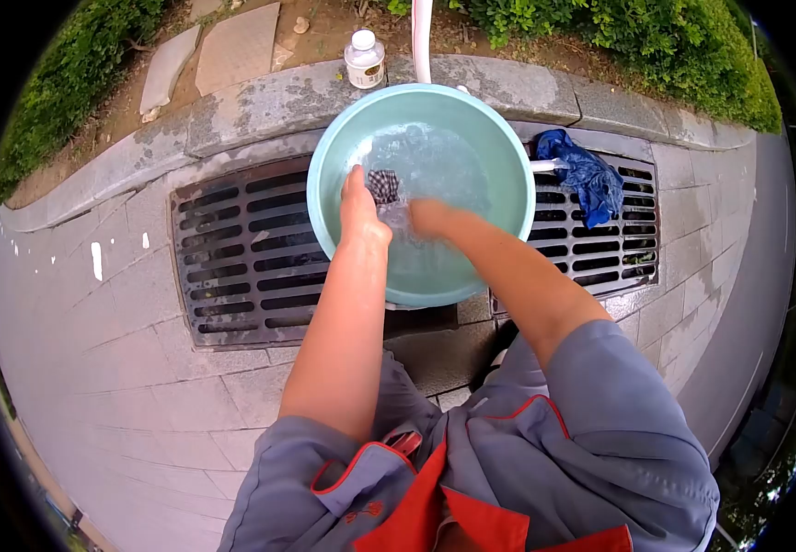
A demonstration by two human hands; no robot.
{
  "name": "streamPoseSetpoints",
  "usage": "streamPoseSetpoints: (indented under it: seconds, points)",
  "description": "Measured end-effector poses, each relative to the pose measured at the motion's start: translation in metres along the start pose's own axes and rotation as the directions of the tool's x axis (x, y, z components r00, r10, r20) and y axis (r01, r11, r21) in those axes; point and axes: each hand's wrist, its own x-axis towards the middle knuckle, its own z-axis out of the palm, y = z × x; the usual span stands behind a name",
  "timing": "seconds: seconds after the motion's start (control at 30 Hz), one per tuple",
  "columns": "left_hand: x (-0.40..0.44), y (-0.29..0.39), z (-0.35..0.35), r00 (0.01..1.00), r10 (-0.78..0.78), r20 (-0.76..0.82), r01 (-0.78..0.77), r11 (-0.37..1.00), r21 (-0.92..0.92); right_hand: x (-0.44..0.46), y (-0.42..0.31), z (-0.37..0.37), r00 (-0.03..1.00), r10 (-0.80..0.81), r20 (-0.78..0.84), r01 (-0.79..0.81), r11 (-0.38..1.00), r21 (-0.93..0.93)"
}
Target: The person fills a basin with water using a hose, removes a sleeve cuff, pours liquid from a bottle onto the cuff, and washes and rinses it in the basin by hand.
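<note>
A round light-green basin (322, 152) holds water with foam on it. Inside, a small black-and-white checked cloth (383, 186) rests against the palm side of my left hand (361, 210), whose fingers point away from me and hold it. Close to the cloth on its right is my right hand (432, 219), smeared by motion. Its fingers are hidden, so its grip cannot be made out. Between the two hands the water and the lower part of the cloth look blurred.
Metal drain grates (251, 248) lie under and beside the basin. A wet blue cloth (587, 179) hangs by a pale handle or pipe (548, 166) at right. On the stone kerb (242, 106) stands a white bottle (364, 61), near a white pipe (422, 41). Bushes (665, 55) grow behind.
</note>
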Motion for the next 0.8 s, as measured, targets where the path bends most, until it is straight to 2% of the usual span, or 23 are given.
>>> streamPoseSetpoints:
  seconds: [0.07,0.13,0.2,0.23,0.27,0.3,0.33,0.37,0.4,0.5,0.53,0.63,0.67,0.7,0.8]
  points:
    - [-0.031,0.013,0.013,0.993,-0.059,-0.102,0.067,0.995,0.072,0.01,0.008,-0.02,0.964,0.15,0.221,-0.157,0.988,0.011]
    - [-0.052,0.02,0.03,0.955,-0.167,-0.245,0.205,0.969,0.14,0.033,0.022,-0.014,0.95,0.306,0.052,-0.31,0.945,0.101]
    - [-0.034,0.011,0.016,0.95,-0.303,-0.075,0.305,0.952,0.028,0.036,0.025,-0.007,0.934,0.358,0.013,-0.333,0.855,0.398]
    - [-0.028,0.007,0.012,0.933,-0.36,0.02,0.36,0.933,-0.024,0.007,-0.001,-0.031,0.947,0.319,0.04,-0.276,0.741,0.612]
    - [-0.042,0.013,0.02,0.928,-0.372,0.021,0.372,0.928,0.016,-0.022,-0.023,-0.051,0.96,0.275,0.052,-0.209,0.579,0.788]
    - [-0.037,0.013,0.02,0.926,-0.368,0.083,0.374,0.924,-0.083,-0.045,-0.03,-0.057,0.967,0.111,-0.23,0.031,0.844,0.536]
    - [-0.028,0.011,0.018,0.924,-0.356,0.141,0.378,0.908,-0.182,-0.068,-0.037,-0.062,0.894,-0.142,-0.425,0.231,0.959,0.165]
    - [-0.024,0.01,0.015,0.921,-0.338,0.194,0.382,0.882,-0.277,-0.098,-0.053,-0.073,0.864,-0.154,-0.479,0.26,0.952,0.163]
    - [-0.045,0.022,0.025,0.927,-0.353,0.128,0.374,0.897,-0.235,-0.125,-0.067,-0.082,0.833,-0.161,-0.53,0.286,0.944,0.163]
    - [-0.038,0.01,0.02,0.946,-0.278,0.169,0.283,0.959,-0.008,-0.157,-0.091,-0.078,0.778,-0.249,-0.577,0.444,0.868,0.223]
    - [-0.041,0.008,0.019,0.826,-0.306,0.473,0.431,0.884,-0.18,-0.154,-0.097,-0.077,0.751,-0.253,-0.61,0.453,0.869,0.198]
    - [-0.06,-0.001,0.028,0.764,-0.181,0.619,0.428,0.861,-0.276,-0.14,-0.106,-0.067,0.653,-0.279,-0.704,0.461,0.884,0.077]
    - [-0.057,-0.007,0.022,0.726,-0.091,0.682,0.355,0.899,-0.258,-0.128,-0.101,-0.066,0.61,-0.3,-0.733,0.45,0.893,0.009]
    - [-0.055,-0.011,0.019,0.766,-0.095,0.636,0.319,0.915,-0.248,-0.117,-0.098,-0.065,0.566,-0.324,-0.758,0.435,0.898,-0.058]
    - [-0.037,-0.021,0.022,0.856,-0.076,0.511,0.199,0.961,-0.191,-0.098,-0.09,-0.069,0.641,-0.159,-0.751,0.385,0.913,0.135]
